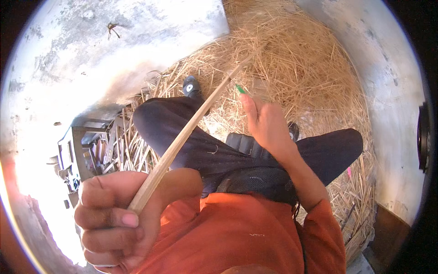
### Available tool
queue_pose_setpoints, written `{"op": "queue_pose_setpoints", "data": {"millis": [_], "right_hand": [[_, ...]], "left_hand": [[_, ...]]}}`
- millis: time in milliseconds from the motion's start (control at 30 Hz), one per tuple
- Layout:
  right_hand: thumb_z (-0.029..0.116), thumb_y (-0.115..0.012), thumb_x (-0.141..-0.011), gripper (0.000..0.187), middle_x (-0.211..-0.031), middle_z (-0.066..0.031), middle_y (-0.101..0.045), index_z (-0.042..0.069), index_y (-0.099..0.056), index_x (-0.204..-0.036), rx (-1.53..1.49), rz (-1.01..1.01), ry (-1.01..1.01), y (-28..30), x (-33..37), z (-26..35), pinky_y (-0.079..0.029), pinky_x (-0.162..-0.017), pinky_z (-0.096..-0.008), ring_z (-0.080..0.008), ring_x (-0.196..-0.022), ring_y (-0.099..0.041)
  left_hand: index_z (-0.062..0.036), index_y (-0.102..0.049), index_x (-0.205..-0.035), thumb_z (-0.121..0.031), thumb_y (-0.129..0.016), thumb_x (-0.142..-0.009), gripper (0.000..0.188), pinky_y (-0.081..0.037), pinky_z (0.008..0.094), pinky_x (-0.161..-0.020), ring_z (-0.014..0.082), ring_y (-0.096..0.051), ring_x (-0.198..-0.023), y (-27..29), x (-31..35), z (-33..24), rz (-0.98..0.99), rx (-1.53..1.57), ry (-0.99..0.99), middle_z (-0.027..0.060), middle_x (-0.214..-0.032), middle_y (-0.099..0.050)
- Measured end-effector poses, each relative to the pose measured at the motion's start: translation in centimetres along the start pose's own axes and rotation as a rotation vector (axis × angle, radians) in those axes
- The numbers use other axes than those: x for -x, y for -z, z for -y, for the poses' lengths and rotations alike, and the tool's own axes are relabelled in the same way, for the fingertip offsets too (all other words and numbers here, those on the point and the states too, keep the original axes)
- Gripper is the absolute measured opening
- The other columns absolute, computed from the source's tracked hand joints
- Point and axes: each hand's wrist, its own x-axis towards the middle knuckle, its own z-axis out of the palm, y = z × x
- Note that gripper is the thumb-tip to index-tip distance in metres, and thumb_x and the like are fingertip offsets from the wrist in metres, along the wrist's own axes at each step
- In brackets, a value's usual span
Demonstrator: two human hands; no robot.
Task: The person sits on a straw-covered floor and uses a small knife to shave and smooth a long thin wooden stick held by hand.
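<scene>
My left hand (121, 219) is raised close at the lower left, its fingers wrapped round the thick near end of a long pale wooden stick (175, 144). The stick slants up and away to the right over my lap, tapering to a thin far end above the straw. My right hand (267, 121) is closed on a small tool with a green part (240, 89) that sticks out past the thumb. That green part is near the far section of the stick; I cannot tell whether the tool touches it. The rest of the tool is hidden in the fist.
Loose straw-like shavings (301, 59) cover the floor ahead and to the right. Split wood pieces (130, 150) are heaped at the left, beside a dark frame (82, 153). Pale walls (392, 91) stand on both sides. My bent legs (333, 153) in dark trousers lie beneath the stick.
</scene>
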Motion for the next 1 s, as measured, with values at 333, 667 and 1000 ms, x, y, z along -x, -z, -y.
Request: {"op": "queue_pose_setpoints", "data": {"millis": [333,667,1000], "right_hand": [[0.033,-0.04,-0.094,0.044,-0.055,-0.0215,-0.046,0.0,-0.053,-0.069,-0.121,-0.093,-0.014,0.8,-0.9,-2.6,-0.036,-0.048,-0.0422,-0.041,-0.052,-0.047],[0.041,-0.038,-0.093,0.051,-0.054,-0.0213,-0.049,0.0,-0.058,-0.071,-0.069,0.038,-0.065,1.6,-0.3,-3.6,-0.039,-0.047,-0.0426,-0.039,-0.048,-0.049],[0.045,-0.035,-0.093,0.057,-0.054,-0.0218,-0.05,-0.004,-0.059,-0.074,-0.012,0.052,-0.052,1.5,-0.4,-3.3,-0.04,-0.049,-0.0436,-0.0381,-0.05,-0.052]], "left_hand": [[-0.0187,-0.04,-0.054,-0.029,-0.047,-0.086,0.034,-0.035,0.0157,-0.044,0.0025,-0.038,-0.043,-0.3,0.9,0.6,0.058,0.399,0.023,-0.0096,-0.047,-0.035],[-0.0183,-0.039,-0.054,-0.029,-0.047,-0.086,0.034,-0.033,0.0169,-0.046,0.0028,-0.037,-0.043,-0.5,0.9,-0.1,0.048,0.383,0.071,-0.01,-0.047,-0.036],[-0.0179,-0.038,-0.054,-0.029,-0.046,-0.086,0.035,-0.03,0.0182,-0.047,0.0031,-0.037,-0.044,-0.5,0.9,0.1,0.037,0.415,0.113,-0.0103,-0.047,-0.036]]}}
